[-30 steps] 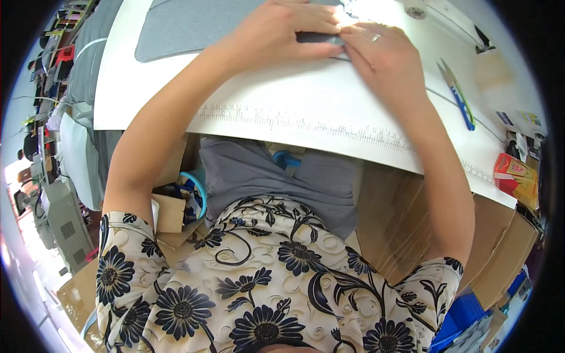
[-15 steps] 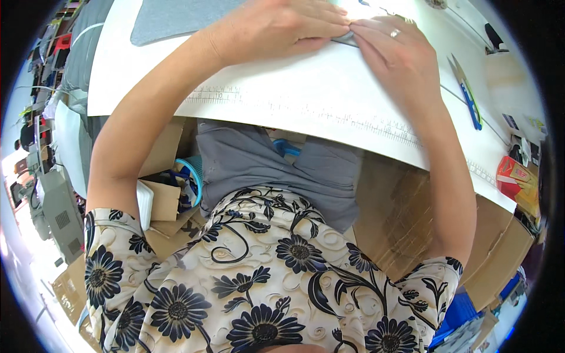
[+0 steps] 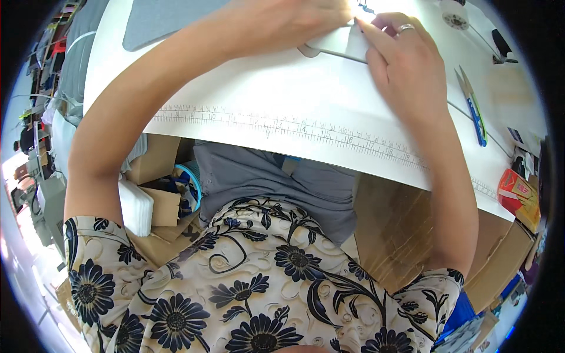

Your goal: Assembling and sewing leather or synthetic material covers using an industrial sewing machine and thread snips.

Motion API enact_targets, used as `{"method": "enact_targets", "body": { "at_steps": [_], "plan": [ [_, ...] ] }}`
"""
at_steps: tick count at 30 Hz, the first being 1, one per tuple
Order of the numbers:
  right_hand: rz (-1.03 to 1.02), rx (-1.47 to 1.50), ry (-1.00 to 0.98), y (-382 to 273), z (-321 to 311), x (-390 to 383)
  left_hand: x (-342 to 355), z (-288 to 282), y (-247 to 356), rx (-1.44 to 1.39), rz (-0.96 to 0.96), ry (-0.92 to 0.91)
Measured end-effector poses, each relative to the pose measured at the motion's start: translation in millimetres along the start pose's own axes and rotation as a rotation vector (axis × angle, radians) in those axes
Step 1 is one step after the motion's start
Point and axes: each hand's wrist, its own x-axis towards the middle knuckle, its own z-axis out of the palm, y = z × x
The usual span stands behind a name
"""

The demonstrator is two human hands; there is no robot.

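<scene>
My left hand point(image 3: 294, 22) is at the top of the view, smeared by motion, its fingertips lost in the bright light. Close by on the right, my right hand point(image 3: 409, 62), with a ring on one finger, has its fingers bent and drawn together. Its index fingertip meets the left fingers at a small spot I cannot make out. Beneath the hands, a shiny plate point(image 3: 336, 42) is set in the white worktable point(image 3: 259, 88). A flat grey fabric piece point(image 3: 168, 22) lies on the table, left of my left hand, partly behind that forearm.
Thread snips with blue handles point(image 3: 475, 115) lie right of my right forearm. A printed ruler strip point(image 3: 294, 126) follows the table's near edge. A white round part point(image 3: 455, 16) stands at the far right. A red and yellow packet point(image 3: 519, 194) sits by the right edge, cardboard point(image 3: 394, 220) below.
My hands have drawn slightly apart, uncovering the shiny plate. The dark grey edge seen under the fingers is no longer visible there. My left elbow has shifted outward.
</scene>
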Motion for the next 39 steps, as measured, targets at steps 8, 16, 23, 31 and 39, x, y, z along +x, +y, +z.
{"method": "enact_targets", "body": {
  "at_steps": [8,16,23,31,39],
  "plan": [
    [0.133,0.140,0.062,-4.1,-9.8,-13.3,19.9,-0.8,33.1,0.335,-0.115,-0.113],
    [0.150,0.153,0.068,1.0,-8.1,-14.3,38.2,-8.8,40.3,0.373,-0.309,-0.297],
    [0.184,0.191,0.022,0.0,-10.2,-6.1,43.1,-42.3,11.0,-0.084,-0.522,-0.229],
    [0.049,0.059,-0.066,8.0,-3.7,-3.1,24.4,-15.3,13.2,-0.048,-0.268,0.003],
    [0.107,0.196,0.034,3.6,-9.8,-6.4,16.1,-8.5,31.4,0.230,-0.097,0.025]
  ]
}}
